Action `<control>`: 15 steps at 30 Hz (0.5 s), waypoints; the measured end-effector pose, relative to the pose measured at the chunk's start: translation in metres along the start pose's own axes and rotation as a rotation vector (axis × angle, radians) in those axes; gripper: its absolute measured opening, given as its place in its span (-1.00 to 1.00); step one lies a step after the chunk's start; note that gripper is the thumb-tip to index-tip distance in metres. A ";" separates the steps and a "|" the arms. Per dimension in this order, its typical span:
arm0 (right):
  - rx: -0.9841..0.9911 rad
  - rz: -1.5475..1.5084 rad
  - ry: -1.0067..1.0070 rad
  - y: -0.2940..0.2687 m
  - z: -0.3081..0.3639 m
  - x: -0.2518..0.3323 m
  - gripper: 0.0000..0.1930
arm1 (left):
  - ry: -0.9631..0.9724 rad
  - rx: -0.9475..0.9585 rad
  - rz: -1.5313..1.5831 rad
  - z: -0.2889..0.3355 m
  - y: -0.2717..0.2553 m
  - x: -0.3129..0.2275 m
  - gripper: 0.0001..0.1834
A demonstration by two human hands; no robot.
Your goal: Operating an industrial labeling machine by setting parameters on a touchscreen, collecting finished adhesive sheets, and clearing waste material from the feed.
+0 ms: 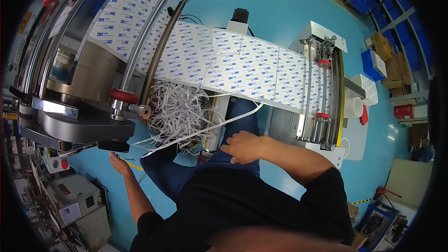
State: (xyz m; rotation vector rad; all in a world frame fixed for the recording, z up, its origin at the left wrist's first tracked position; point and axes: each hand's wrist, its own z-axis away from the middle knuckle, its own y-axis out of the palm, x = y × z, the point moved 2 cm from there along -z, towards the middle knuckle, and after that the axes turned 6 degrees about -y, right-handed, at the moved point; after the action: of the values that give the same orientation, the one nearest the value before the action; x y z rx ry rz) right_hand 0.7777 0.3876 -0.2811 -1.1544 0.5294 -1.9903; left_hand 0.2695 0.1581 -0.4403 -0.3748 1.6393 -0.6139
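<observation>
My left hand (120, 164) is low at the left, just below a black block (115, 146) on the machine's near corner. Its visible fingers are stretched out and hold nothing; I cannot tell whether they touch the block. My right hand (243, 147) rests on my right thigh in blue trousers, fingers loosely bent and apart, with nothing in it. Beyond it, a wide white sheet web (242, 72) with blue print runs across the machine. From its near edge a narrow white waste strip (224, 123) trails left, past a heap of tangled strips (179, 112).
A metal roller (149, 32) with red collars crosses the web at left, and a roller unit (319, 98) stands at its right end. A control box with buttons (59, 164) sits lower left. White paper rolls (353, 107), cartons (395, 67) and blue bins (373, 65) are at right.
</observation>
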 end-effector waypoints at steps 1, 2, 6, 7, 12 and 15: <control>0.001 -0.010 0.005 0.000 -0.001 0.000 -0.55 | -0.140 0.062 0.242 -0.008 0.000 0.000 -0.44; 0.004 -0.008 0.001 0.000 -0.001 0.001 -0.55 | -0.282 0.117 0.484 -0.017 -0.003 0.005 -0.52; -0.021 0.002 0.013 -0.009 -0.002 0.003 -0.55 | -0.382 0.171 0.325 -0.055 -0.047 0.033 -0.72; -0.010 -0.003 0.039 -0.011 -0.002 0.003 -0.55 | -0.432 0.374 0.377 -0.059 -0.056 0.037 -0.79; -0.257 -0.102 0.308 -0.009 0.006 0.006 -0.45 | -0.550 0.613 0.155 -0.050 -0.063 -0.011 -0.90; -0.561 -0.346 0.483 0.012 0.000 0.019 -0.40 | -0.184 0.724 -0.019 -0.012 -0.043 -0.047 -0.89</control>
State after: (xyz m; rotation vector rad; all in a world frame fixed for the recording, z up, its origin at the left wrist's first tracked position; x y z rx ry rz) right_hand 0.7772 0.3648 -0.2786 -1.1308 1.2706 -2.5317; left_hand 0.2612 0.1523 -0.3762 0.0855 1.1419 -1.0970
